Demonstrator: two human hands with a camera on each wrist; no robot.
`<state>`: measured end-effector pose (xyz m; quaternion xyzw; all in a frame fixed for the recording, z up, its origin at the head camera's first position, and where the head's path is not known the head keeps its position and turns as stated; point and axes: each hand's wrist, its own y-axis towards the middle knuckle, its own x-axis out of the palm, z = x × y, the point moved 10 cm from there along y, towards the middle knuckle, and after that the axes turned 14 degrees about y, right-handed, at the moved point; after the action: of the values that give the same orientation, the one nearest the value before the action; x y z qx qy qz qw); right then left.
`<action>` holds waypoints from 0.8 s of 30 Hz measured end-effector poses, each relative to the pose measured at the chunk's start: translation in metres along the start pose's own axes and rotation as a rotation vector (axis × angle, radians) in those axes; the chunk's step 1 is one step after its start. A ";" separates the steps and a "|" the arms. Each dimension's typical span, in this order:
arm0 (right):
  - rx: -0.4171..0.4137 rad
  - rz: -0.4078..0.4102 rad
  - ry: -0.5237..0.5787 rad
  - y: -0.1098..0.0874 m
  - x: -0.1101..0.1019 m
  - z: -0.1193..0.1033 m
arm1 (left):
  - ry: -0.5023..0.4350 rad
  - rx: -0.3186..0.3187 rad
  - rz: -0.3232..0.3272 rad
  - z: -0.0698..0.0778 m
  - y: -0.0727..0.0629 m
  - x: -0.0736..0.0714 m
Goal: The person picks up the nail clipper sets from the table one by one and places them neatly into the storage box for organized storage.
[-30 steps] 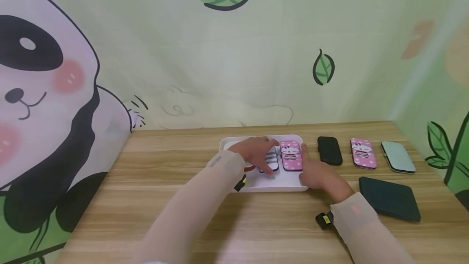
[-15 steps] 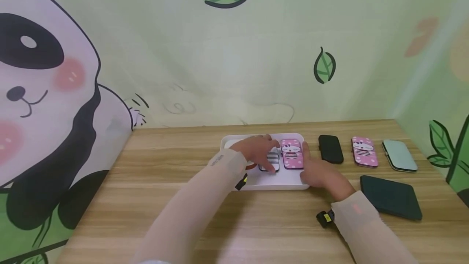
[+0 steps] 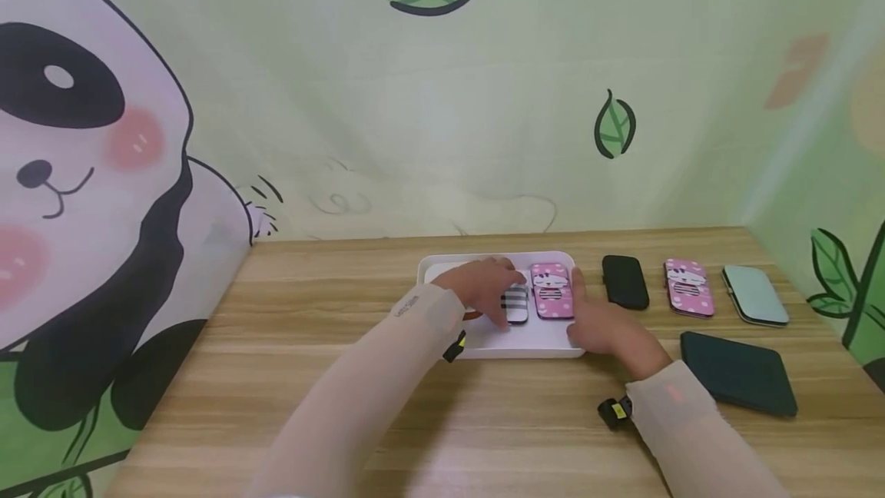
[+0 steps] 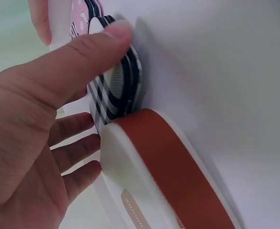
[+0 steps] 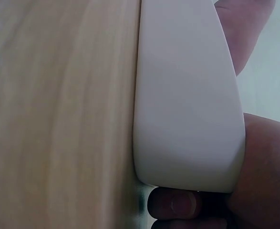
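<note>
My left hand (image 3: 484, 287) reaches over a white tray (image 3: 525, 340), thumb and fingers spanning a small black-and-white checked case (image 3: 515, 304). In the left wrist view the thumb (image 4: 89, 57) lies against the checked case's dark edge, and the index finger is hidden behind it. Several other fingertips touch a white case with a brown band (image 4: 163, 157), which abuts the checked one. A pink cat-print case (image 3: 551, 290) stands to the right in the same tray. My right hand (image 3: 601, 327) grips the tray's right end, with fingers curled at its outer wall (image 5: 187, 105).
Right of the tray, a black case (image 3: 625, 283), another pink cat-print case (image 3: 688, 288) and a pale mint case (image 3: 755, 295) lie in a row on the wooden table (image 3: 290, 375). Nearer lies a larger dark green flat case (image 3: 738, 373). A printed cloth backdrop rises behind.
The left thumb has shifted slightly left over the checked case, so more of its pattern shows. The right hand keeps its place on the tray. The head view has drifted slightly.
</note>
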<state>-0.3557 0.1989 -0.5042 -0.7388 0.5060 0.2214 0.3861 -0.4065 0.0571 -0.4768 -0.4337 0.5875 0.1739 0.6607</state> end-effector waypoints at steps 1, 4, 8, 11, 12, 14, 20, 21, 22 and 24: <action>0.002 -0.001 0.001 0.000 0.000 0.001 | 0.002 -0.001 0.001 0.000 0.000 0.000; 0.005 0.001 -0.006 0.002 0.001 0.002 | -0.001 -0.010 0.000 -0.002 0.001 0.001; 0.000 0.002 -0.011 0.003 0.000 0.003 | -0.008 -0.022 0.000 -0.004 0.001 0.001; -0.004 0.001 -0.011 0.003 0.000 0.002 | 0.000 -0.026 0.003 -0.003 0.001 0.000; -0.005 0.001 -0.013 0.003 0.000 0.002 | 0.003 -0.029 0.004 -0.003 0.000 0.000; -0.004 0.001 -0.012 0.003 0.000 0.002 | 0.010 -0.032 0.005 -0.003 0.001 0.000; -0.001 -0.004 0.002 0.002 0.001 0.002 | 0.020 -0.035 0.014 -0.003 0.003 0.002; -0.002 -0.004 0.004 0.002 0.001 0.002 | 0.021 -0.035 0.016 -0.003 0.003 0.002; -0.002 -0.004 0.006 0.002 0.001 0.002 | 0.022 -0.034 0.018 -0.003 0.003 0.001; -0.006 -0.002 0.005 0.002 0.000 0.002 | 0.022 -0.033 0.020 -0.002 0.003 0.001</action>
<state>-0.3570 0.1997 -0.5062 -0.7410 0.5056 0.2204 0.3829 -0.4097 0.0567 -0.4783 -0.4404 0.5960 0.1856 0.6453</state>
